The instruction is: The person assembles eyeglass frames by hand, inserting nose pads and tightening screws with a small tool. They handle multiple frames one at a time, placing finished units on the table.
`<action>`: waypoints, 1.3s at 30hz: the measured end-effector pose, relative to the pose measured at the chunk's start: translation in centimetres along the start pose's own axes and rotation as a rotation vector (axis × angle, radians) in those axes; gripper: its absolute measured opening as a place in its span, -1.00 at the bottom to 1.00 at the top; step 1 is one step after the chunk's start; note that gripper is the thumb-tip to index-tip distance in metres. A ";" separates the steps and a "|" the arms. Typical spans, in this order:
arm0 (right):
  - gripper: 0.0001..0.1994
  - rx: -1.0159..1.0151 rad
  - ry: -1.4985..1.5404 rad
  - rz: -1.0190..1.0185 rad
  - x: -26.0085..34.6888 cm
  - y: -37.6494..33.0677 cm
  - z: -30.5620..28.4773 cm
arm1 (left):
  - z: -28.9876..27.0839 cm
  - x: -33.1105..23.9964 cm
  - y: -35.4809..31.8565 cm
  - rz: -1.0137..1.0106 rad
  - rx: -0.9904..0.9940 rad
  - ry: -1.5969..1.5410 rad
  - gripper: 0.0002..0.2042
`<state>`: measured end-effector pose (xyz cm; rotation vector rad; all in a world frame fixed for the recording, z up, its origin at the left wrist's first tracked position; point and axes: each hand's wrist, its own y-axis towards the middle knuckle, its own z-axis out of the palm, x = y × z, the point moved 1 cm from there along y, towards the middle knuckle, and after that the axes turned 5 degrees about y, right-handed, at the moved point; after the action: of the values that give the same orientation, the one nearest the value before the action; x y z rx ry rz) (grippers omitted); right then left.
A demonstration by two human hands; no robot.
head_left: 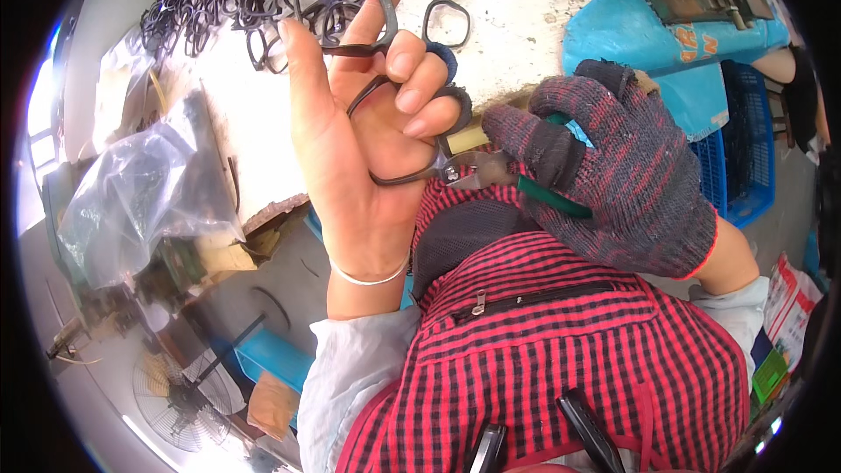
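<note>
My left hand, bare with a white band at the wrist, is raised palm up and holds a dark eyeglass frame. The thumb and index finger are stretched out, the other fingers curled in around the frame. Dark covers sit on some fingers. My right hand, in a grey and red knitted glove, is closed around green-handled pliers. Their metal jaws meet the lower dark curved part of the frame beside my left palm. Whether the jaws are biting on it, I cannot tell.
A heap of dark eyeglass frames covers the far left of the worn white table. A clear plastic bag hangs at its left edge. Blue sheeting and a blue crate are at right; a fan stands lower left.
</note>
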<state>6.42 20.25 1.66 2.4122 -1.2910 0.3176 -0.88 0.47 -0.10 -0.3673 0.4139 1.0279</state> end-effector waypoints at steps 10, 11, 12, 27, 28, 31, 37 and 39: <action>-0.45 0.041 -0.012 -0.068 -1.3 0.1 -0.4 | 1.0 0.3 -0.2 0.006 0.024 0.031 -0.29; -0.45 0.030 -0.032 -0.068 -1.3 0.1 -0.2 | 1.0 0.2 0.0 0.015 0.027 0.036 -0.29; -0.45 0.015 -0.055 -0.072 -1.4 0.1 0.0 | 0.8 0.2 0.1 0.022 0.025 0.041 -0.29; -0.44 -0.098 0.291 0.041 -1.3 -0.7 0.7 | 1.3 -0.1 0.4 0.132 0.022 0.132 -0.26; -0.43 -0.083 0.209 0.038 -1.2 -0.7 0.4 | 1.6 0.0 0.5 0.134 0.015 0.149 -0.25; -0.42 -0.099 0.027 0.012 -1.1 -0.3 0.0 | 2.2 0.2 0.3 0.131 0.007 0.170 -0.25; -0.47 -0.051 -0.218 -0.054 -1.2 0.3 -0.7 | 2.8 0.2 0.3 0.140 0.021 0.217 -0.24; -0.51 -0.068 -0.247 -0.032 -1.1 -0.2 0.2 | 2.9 0.2 0.3 0.152 0.030 0.196 -0.23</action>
<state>6.00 21.14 1.02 2.4705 -1.3387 -0.0349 -0.54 2.14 2.24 -0.4155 0.6406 1.1365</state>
